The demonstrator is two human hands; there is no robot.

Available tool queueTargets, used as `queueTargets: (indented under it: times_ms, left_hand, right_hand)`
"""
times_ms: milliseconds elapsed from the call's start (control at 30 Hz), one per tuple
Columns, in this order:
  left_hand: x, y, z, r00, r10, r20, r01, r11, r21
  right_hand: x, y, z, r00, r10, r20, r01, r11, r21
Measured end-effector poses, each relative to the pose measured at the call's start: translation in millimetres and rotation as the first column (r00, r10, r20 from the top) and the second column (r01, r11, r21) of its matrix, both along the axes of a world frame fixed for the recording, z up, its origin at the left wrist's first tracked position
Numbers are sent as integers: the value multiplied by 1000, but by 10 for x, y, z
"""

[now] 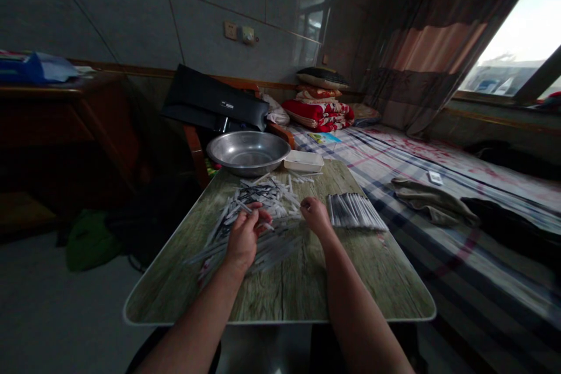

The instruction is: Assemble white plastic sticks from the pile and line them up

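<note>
My left hand [246,234] is closed on a thin whitish tube [242,205], which looks like a pen barrel and sticks out on both sides of the fingers. Beneath and beyond that hand lies a loose pile of white and dark pen-like tubes [274,196]. My right hand [314,213] is curled shut just right of the pile; whatever its fingers may pinch is hidden. Beside it on the right, a neat row of dark-tipped tubes [355,212] lies side by side. More long clear tubes [276,248], blurred, spread nearer to me.
All this lies on a small wood-patterned table [280,298]. At its far end are a wide metal basin [249,155] and a white plastic tray [304,161]. A plaid-covered bed [372,158] adjoins on the right; a wooden desk [48,111] stands at left.
</note>
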State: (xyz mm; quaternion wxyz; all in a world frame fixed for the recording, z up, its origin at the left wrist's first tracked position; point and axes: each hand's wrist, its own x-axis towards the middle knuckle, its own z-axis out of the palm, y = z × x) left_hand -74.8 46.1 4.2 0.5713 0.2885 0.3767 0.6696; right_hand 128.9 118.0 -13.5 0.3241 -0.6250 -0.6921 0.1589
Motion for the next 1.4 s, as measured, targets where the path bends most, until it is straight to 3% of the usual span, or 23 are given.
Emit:
queueTargets:
  times_ms: [200, 433, 600, 700, 767, 867, 933, 1033, 1167, 1400]
  left_hand:
    - [26, -47, 51, 999, -48, -8, 48, 999, 4]
    - [42, -60, 38, 980, -186, -68, 185, 983, -19]
    - [64, -107, 56, 945, -293, -144, 286, 956, -72]
    - [78, -132, 77, 919, -329, -218, 316, 944, -91]
    - [86, -138, 89, 900, -330, -285, 317, 944, -94]
    - [98, -131, 90, 867, -330, -373, 319, 943, -95]
    - [107, -120, 70, 844, -338, -417, 328, 940, -99]
    - [123, -99, 14, 804, -356, -476, 352, 931, -100]
    - [132, -86, -43, 767, -382, -516, 378, 918, -118]
    - [126, -74, -89, 757, -358, -546, 376, 923, -84]
  right_hand:
    - [-49, -25, -21, 942, 149, 301, -111, 984, -140]
    - [-44, -35, -31, 914, 173, 367, -133, 982, -132]
    - [-41, -42, -8, 967, 110, 231, -77, 986, -149]
    - [-58, -60, 42, 987, 125, -96, -140, 976, -168]
    - [-90, -85, 69, 887, 148, -438, -243, 955, -170]
    - [-167, -129, 89, 556, 126, -822, -358, 929, -100]
    - [-219, -152, 98, 371, 113, -922, -388, 921, -43]
    - [-266, -168, 113, 225, 110, -968, -410, 912, 8]
    - [-272, -169, 116, 195, 142, -970, -436, 899, 44]
    - [-300, -192, 119, 292, 193, -937, -464, 885, 38]
